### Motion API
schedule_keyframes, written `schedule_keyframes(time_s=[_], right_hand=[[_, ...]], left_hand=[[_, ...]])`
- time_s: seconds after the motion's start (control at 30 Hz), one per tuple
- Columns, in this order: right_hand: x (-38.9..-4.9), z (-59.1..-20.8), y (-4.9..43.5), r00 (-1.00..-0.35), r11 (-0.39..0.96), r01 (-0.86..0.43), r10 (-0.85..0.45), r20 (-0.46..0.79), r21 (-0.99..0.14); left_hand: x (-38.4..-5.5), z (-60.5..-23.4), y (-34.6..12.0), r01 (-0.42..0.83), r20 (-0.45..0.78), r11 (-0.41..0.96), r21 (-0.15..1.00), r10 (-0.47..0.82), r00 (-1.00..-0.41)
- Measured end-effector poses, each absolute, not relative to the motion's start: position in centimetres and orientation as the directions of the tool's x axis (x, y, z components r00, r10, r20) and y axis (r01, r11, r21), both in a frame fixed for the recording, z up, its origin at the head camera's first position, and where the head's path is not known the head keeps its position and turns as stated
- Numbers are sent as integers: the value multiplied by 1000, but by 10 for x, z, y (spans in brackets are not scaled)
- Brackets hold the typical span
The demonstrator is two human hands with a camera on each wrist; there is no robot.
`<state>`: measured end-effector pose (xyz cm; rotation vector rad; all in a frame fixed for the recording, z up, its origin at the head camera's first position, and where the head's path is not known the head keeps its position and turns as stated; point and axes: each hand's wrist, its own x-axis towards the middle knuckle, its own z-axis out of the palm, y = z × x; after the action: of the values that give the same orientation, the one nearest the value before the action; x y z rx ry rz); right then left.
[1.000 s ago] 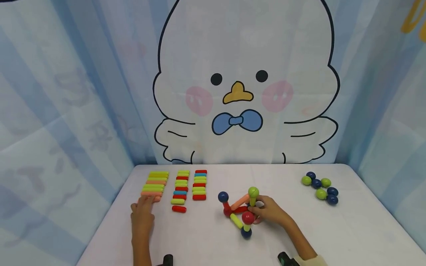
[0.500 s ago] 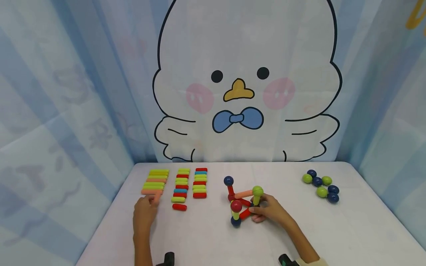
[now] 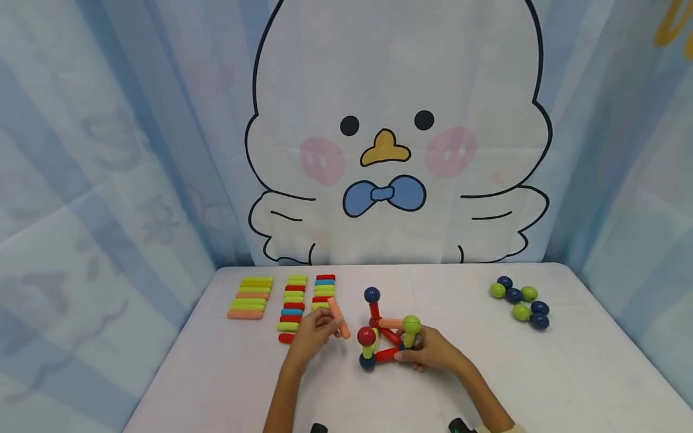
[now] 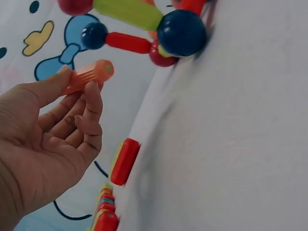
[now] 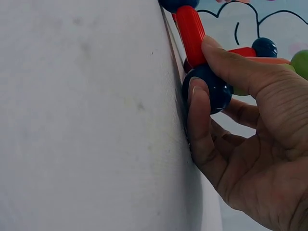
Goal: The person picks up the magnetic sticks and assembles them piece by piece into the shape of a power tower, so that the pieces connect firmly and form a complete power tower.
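My left hand [image 3: 313,337] pinches an orange rod [image 3: 338,319] between thumb and fingers, held up just left of the ball-and-rod frame. In the left wrist view the end of that orange rod [image 4: 103,70] points out past the fingertips. My right hand [image 3: 437,350] grips the right corner of the frame, thumb against a red rod [image 5: 191,36] and a finger on a dark blue ball [image 5: 210,89]. The frame stands on the table, with short posts topped by a red ball [image 3: 366,336], a blue ball [image 3: 372,294] and a green ball [image 3: 411,325].
Long yellow-green and orange rods [image 3: 250,305] lie in a column at the left. Two columns of short rods [image 3: 293,305] in red, green and blue sit beside them, partly behind my left hand. Loose blue and green balls [image 3: 521,312] are grouped at the right. A cartoon curtain [image 3: 395,234] hangs behind the table [image 3: 541,385].
My left hand has taken an orange rod from the front of the left column and carried it right, close to the frame. My right hand has turned the frame, swinging its red-ball post leftward.
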<state>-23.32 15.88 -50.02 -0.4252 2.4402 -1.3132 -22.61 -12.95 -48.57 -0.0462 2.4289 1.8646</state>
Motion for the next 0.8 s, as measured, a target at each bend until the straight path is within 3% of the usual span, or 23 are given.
schedule_keyframes(time_s=[0.4, 0.8], right_hand=[[-231, -502, 158, -884, 508, -159, -455, -107, -847], [-231, -500, 159, -885, 523, -185, -457, -90, -832]], left_hand=[[-224, -499, -98, -60, -106, 271, 961, 158, -982], [-224, -503, -80, 12, -35, 285, 958, 158, -987]])
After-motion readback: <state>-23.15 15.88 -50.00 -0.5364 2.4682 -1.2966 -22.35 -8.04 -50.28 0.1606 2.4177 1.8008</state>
